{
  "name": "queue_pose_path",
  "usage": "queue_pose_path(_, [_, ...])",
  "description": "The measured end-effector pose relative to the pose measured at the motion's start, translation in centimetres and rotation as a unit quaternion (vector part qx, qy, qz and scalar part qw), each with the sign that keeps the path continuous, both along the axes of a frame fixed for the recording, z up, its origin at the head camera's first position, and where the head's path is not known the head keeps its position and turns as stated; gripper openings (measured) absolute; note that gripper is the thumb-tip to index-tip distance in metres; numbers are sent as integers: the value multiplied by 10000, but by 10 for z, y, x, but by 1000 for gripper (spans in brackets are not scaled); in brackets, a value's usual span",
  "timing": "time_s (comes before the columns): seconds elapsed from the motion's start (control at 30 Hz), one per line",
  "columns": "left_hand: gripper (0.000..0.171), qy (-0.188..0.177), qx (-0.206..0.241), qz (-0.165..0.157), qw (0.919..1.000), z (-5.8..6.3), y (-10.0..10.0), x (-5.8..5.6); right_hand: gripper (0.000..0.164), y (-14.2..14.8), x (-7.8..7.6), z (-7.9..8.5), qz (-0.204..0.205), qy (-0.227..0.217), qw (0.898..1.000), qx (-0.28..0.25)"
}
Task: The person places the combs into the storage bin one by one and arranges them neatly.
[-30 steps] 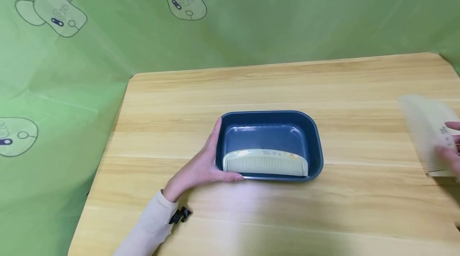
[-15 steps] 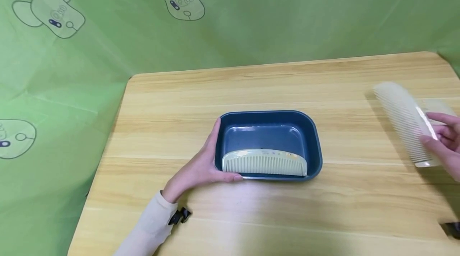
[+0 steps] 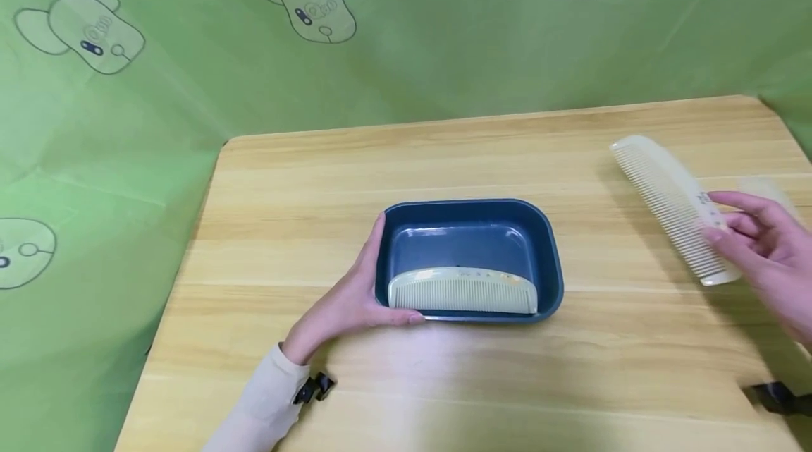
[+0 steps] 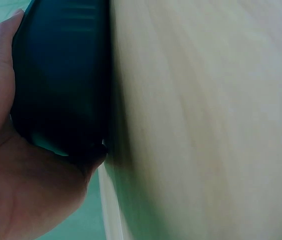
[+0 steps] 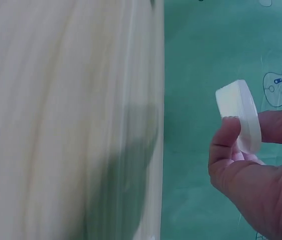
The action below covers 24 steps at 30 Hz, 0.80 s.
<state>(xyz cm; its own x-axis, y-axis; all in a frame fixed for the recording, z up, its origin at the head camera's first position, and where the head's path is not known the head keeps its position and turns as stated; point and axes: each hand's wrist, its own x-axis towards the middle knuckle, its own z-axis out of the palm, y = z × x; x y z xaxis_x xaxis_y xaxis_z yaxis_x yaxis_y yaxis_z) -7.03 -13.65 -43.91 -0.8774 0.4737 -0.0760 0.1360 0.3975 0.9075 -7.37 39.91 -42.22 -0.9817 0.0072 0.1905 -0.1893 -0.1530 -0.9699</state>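
A blue rectangular plastic box (image 3: 459,244) sits on the wooden table, its inside facing up. My left hand (image 3: 345,304) grips its left end, thumb along the front wall and fingers at the left side. Inside, a pale green comb (image 3: 463,290) leans along the front wall, teeth down. Over the table's right side, my right hand (image 3: 764,247) pinches a second pale comb (image 3: 666,202) by its spine, between thumb and fingers. This comb is tilted, teeth toward the box. In the right wrist view the held comb (image 5: 240,110) shows end-on.
Beyond my right hand, another pale comb-like piece (image 3: 767,190) lies on the table (image 3: 380,163), partly hidden by the fingers. A green curtain (image 3: 444,50) with printed cartoon heads hangs behind and to the left of the table.
My right hand has come in from the right edge, carrying the comb leftward toward the box and uncovering part of the pale piece behind. My left hand keeps its grip on the box.
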Motion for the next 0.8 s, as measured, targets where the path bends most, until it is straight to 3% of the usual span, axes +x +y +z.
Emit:
queue_pose_path(0.13, [154,18,65,-16,10000,0,1,1,55,-10,0,8,-40,-116,9993,342])
queue_pose_path(0.23, [154,38,63,-18,10000,0,0,0,55,-16,2,14,-95,-397,9942,999])
queue_pose_path(0.3, [155,33,59,-19,10000,0,0,0,55,-20,2,19,-63,-579,9877,1453])
queue_pose_path(0.4, [155,31,22,-4,10000,0,0,0,55,-26,3,26,-41,-757,9701,2305])
queue_pose_path(0.53, [155,5,55,29,10000,0,0,0,55,-35,2,33,17,-838,9500,3006])
queue_pose_path(0.8, [155,-8,90,14,10000,-1,0,1,51,-54,2,38,189,-842,9350,3439])
